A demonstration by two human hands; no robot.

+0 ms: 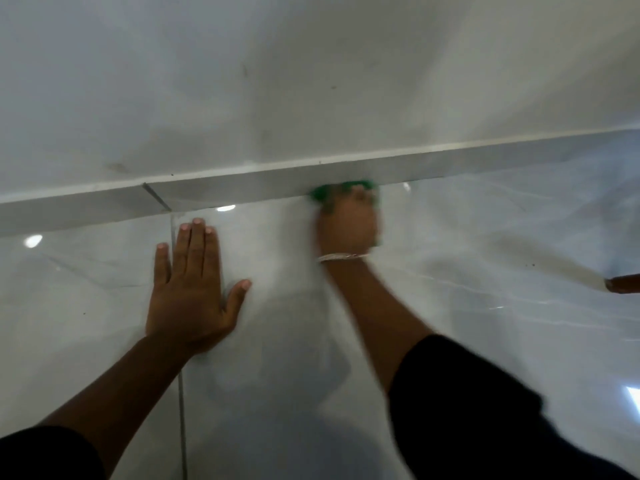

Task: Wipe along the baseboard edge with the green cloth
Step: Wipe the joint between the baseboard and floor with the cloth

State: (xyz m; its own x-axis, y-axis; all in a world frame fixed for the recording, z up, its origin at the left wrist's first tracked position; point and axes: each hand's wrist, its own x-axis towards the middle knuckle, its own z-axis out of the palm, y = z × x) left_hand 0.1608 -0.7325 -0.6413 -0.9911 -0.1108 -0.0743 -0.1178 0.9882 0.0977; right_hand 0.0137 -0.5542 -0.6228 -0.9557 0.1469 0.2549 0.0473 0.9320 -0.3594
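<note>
A glossy pale tiled floor (485,271) meets a white wall (311,81), with a low grey baseboard (242,183) running along the join from lower left to upper right. The left hand (194,289) lies flat on the floor, fingers spread and holding nothing, apparently as a prop for the person's weight. The right hand (348,225), blurred, is closed over the green cloth (356,186) and presses it against the foot of the baseboard, where skirting and floor meet; only a fringe of green shows past the fingers. A pale bracelet (341,257) sits on that wrist.

The wiping looks to be under way rather than finished. The cloth sits roughly midway along the visible run, with baseboard stretching away on both sides. Which stretch is already clean cannot be told, since no dirt line or wet streak shows.
</note>
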